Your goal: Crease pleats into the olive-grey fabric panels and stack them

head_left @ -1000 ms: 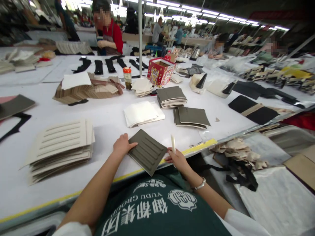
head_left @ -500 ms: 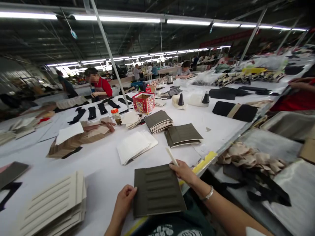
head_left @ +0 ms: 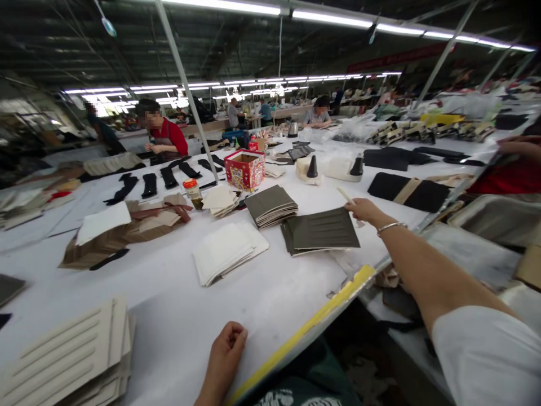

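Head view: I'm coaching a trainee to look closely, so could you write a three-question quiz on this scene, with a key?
1. Multiple choice. The right hand holds: A) scissors; B) a pale stick; C) a roll of tape.
2. True or false? The left hand is apart from the ribbed dark panel.
3. Fill in. The jar near the patterned red box has a lid coloured ____.

Key: 1. B; 2. True; 3. orange-red.
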A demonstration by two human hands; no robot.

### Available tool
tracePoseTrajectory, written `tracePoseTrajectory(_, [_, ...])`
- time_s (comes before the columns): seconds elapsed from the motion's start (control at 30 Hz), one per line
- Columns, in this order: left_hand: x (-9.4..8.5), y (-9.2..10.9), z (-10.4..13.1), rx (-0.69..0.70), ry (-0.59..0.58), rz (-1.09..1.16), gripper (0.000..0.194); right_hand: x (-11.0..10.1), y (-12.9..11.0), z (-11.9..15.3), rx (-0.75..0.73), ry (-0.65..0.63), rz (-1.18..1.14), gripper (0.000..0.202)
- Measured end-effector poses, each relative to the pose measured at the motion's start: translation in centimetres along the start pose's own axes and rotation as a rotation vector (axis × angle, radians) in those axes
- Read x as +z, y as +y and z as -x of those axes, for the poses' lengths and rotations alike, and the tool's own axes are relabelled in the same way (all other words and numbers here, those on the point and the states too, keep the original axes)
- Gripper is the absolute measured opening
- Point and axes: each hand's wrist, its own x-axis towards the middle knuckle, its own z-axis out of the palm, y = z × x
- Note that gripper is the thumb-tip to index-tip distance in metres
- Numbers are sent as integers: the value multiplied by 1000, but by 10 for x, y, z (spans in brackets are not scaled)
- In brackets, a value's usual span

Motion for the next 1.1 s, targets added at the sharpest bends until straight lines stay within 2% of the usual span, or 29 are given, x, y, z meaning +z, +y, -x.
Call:
tracePoseTrajectory(0.1, [2, -3, 4, 80, 49, -16, 36, 29, -10, 0, -56, 143, 209, 23])
tracePoseTrajectory(0.17, [5, -6, 4, 112, 67, -25, 32, 61, -26, 23, -175, 135, 211, 29])
tracePoseTrajectory(0.2, [6, -7, 5, 117, 70, -25, 30, 81, -35, 41, -262, 84, 196, 31])
tracePoseTrajectory(0.3, [5, -8, 13, 121, 80, -36, 25, 144, -61, 115, -497, -251, 89, 33])
tracePoseTrajectory(0.37, [-8, -5, 25, 191, 135, -106, 24, 178, -67, 165, -598, -415, 51, 38])
tracePoseTrajectory(0.43, [-37, 0, 40, 332, 286, -276, 27, 201, -64, 203, -625, -499, 88, 39])
tracePoseTrajectory(0.5, [-81, 2, 57, 432, 531, -528, 31, 216, -57, 222, -616, -507, 173, 37])
tracePoseTrajectory(0.57, [-135, 0, 74, 374, 784, -777, 35, 225, -50, 226, -608, -477, 242, 40])
tracePoseTrajectory(0.6, [-161, -3, 80, 306, 874, -877, 42, 228, -47, 226, -604, -464, 261, 42])
tracePoseTrajectory(0.63, [-186, -7, 85, 230, 906, -960, 51, 230, -45, 225, -603, -460, 274, 44])
tracePoseTrajectory(0.67, [-207, -12, 87, 162, 862, -1029, 59, 230, -44, 224, -604, -463, 284, 45])
tracePoseTrajectory(0.73, [-239, -22, 87, 74, 632, -1130, 66, 228, -44, 224, -606, -471, 308, 43])
tracePoseTrajectory(0.8, [-257, -29, 82, 32, 434, -1174, 63, 224, -45, 226, -610, -466, 332, 40])
tracePoseTrajectory(0.83, [-262, -30, 80, 25, 374, -1177, 61, 223, -46, 228, -608, -456, 346, 39])
tracePoseTrajectory(1.0, [-277, -17, 80, 39, 259, -1008, 56, 221, -51, 235, -605, -422, 372, 36])
tracePoseTrajectory(1.1, [-287, -9, 85, 84, 288, -854, 49, 222, -51, 234, -610, -416, 322, 36])
